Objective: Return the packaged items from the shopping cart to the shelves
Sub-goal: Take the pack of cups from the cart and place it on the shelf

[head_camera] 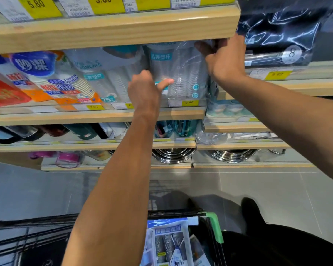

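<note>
Two hands are on one clear plastic pack of stacked transparent cups [181, 73], which stands upright on the pale wooden shelf [96, 117] with yellow price tags, second from the top in my view. My right hand [225, 58] grasps the pack's upper right corner, fingers curled over its crinkled top just under the shelf board above. My left hand [144, 89] presses against the pack's lower left side, thumb stretched across the front; I cannot tell whether its fingers close around anything. Just left of the pack stands a similar clear pack with a teal label [106, 81], then an orange and blue paper-cup pack [63, 81]. Below, near my body, the black wire shopping cart with a green corner [213, 223] holds a blue and white packaged item [169, 242].
</note>
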A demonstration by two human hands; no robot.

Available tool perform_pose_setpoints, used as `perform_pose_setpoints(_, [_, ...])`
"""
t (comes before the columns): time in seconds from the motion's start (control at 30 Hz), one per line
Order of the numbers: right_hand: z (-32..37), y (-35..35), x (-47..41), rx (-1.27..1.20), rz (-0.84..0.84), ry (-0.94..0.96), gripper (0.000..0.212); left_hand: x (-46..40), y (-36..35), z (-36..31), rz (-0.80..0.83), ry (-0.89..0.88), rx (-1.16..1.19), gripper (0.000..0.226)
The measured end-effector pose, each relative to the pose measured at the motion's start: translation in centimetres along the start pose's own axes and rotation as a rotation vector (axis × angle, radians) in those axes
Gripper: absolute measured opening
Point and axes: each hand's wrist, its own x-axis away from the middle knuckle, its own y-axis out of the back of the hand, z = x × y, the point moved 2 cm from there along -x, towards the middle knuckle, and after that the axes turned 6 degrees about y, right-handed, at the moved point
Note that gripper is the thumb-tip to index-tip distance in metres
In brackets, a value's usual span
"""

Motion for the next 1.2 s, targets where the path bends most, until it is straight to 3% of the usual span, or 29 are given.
perform_pose_setpoints(0.1, [-0.2,-0.4,0.0,0.008,-0.036,0.016,0.021,0.3,-0.6,-0.1,-0.021,0.014,0.067,0.069])
perform_pose_setpoints(0.2, [-0.4,-0.8,-0.3,0.065,-0.038,0.02,0.035,0.4,-1.0,0.1,0.0,-0.028,-0.043,0.066])
perform_pose_setpoints(0.37, [-0.7,-1.0,0.7,0.09,-0.031,-0.036,0.031,1.6,-0.8,1.1,-0.017,-0.067,-0.192,0.049])
perform_pose_setpoints(0.47, [-0.4,-0.7,3.9,-0.032,-0.16,0.007,0.041,2.8,-0.5,0.8,-0.068,-0.125,-0.049,0.031])
perform_pose_setpoints(0.6, [-0.7,0.6,9.0,-0.098,-0.229,0.164,0.027,4.2,-0.3,1.1,-0.122,-0.018,0.286,0.024])
perform_pose_setpoints(0.77, [-3.0,-1.6,15.8,-0.175,0.129,0.114,0.014,8.4,-1.5,4.1,-0.004,0.144,0.611,0.017])
perform_pose_setpoints(0.97, [-1.9,-5.5,24.8,-0.222,0.602,0.115,0.006,17.1,-1.0,11.0,0.068,0.299,0.592,0.019])
perform_pose_setpoints(1.1, [-0.4,-7.8,31.0,-0.098,0.841,0.159,0.013,25.2,1.0,18.2,-0.016,0.543,0.527,0.016])
perform_pose_setpoints(1.2, [0.0,-7.8,34.8,0.052,0.983,0.324,0.022,33.9,3.6,23.0,-0.219,0.8,0.434,0.01])
